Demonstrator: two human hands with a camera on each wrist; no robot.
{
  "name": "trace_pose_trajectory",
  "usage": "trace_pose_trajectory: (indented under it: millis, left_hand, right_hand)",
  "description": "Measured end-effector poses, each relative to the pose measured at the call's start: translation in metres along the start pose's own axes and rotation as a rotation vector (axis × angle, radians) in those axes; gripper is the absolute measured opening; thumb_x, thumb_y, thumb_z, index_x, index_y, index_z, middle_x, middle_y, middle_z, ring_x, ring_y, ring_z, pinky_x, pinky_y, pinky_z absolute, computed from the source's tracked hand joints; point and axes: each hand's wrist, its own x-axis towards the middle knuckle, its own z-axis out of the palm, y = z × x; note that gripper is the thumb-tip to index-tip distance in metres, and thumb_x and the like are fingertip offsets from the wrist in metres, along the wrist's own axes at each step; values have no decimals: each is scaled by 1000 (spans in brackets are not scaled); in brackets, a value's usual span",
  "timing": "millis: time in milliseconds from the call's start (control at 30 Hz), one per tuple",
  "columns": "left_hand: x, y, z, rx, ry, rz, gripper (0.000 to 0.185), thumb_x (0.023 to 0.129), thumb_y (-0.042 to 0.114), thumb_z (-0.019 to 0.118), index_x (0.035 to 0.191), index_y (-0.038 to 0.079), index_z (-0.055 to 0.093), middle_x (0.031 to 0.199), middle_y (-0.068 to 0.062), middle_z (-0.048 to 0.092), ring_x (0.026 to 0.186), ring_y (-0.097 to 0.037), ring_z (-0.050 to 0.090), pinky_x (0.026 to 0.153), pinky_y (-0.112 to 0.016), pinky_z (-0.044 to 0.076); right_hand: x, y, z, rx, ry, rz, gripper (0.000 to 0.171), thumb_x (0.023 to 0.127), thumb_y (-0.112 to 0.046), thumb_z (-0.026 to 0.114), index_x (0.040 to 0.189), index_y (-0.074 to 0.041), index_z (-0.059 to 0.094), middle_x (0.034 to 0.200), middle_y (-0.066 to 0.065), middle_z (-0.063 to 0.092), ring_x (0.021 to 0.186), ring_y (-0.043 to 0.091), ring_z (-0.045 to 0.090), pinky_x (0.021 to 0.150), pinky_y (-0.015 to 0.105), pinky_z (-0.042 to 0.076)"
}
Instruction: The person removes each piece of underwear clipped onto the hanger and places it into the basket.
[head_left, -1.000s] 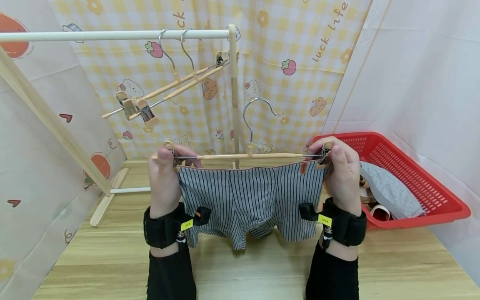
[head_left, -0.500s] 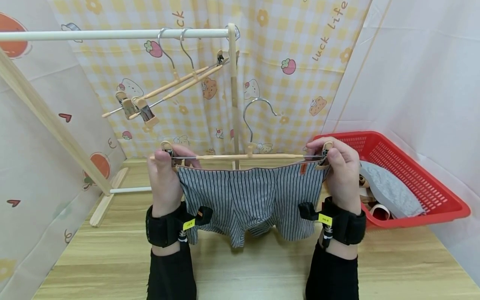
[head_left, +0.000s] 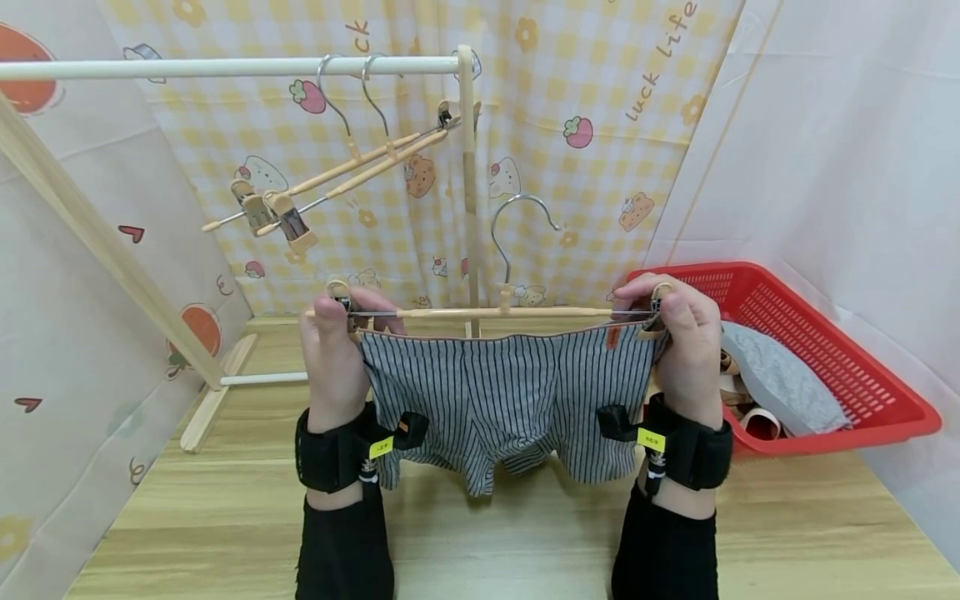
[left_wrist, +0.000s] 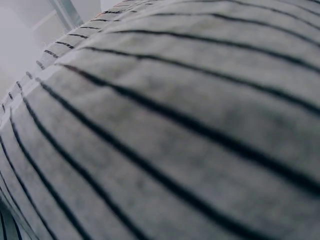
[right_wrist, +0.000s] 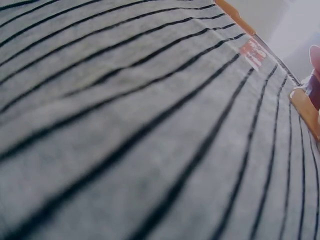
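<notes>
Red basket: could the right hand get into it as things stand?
Probably yes. The basket sits just beside the right hand with open space between, but that hand is pinching a clip of the hanger, so it would have to let go.

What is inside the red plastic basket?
The red plastic basket holds a grey cloth and a beige-and-red piece beside it. Whatever lies under the cloth, or behind the right hand, is hidden.

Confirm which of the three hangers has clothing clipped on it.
The hanger held between both hands: striped shorts hang from its clips. The two hangers on the rail are bare.
</notes>
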Motion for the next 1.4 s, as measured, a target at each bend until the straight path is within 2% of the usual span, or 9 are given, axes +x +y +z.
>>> trace_pose_trajectory:
  millis: [367, 600, 933, 1400]
  left_hand:
    - [1, 0, -2, 29, -12, -25, 73, 87, 68, 58, 67, -1, 70, 57, -9, 62, 47, -18, 55, 44, -26, 41]
    - [1, 0, -2, 34, -19, -24, 72, 87, 68, 57, 68, 0, 70, 58, -8, 63, 49, -18, 55, 47, -26, 41]
    - [1, 0, -2, 43, -22, -18, 72, 87, 68, 57, 68, 1, 70, 58, -8, 63, 50, -18, 56, 52, -28, 39]
    - [0, 0, -3, 24, -33, -27, 71, 88, 68, 58, 69, 0, 70, 59, -9, 63, 49, -19, 55, 48, -27, 40]
  right_hand:
    - [1, 2, 1, 50, -5, -26, 40, 97, -26, 62, 90, 12, 71, 87, 17, 70, 77, 22, 62, 67, 30, 50]
    - [1, 1, -1, 22, -1, -24, 40, 97, -24, 58, 89, 12, 72, 89, 17, 71, 75, 23, 62, 64, 29, 51]
    - [1, 0, -2, 32, -16, -39, 38, 99, -20, 58, 90, 14, 71, 90, 19, 70, 73, 22, 64, 67, 28, 54]
    - [1, 0, -3, 0, -4, -42, 39, 99, -19, 55, 90, 16, 70, 91, 19, 71, 74, 23, 62, 66, 30, 52]
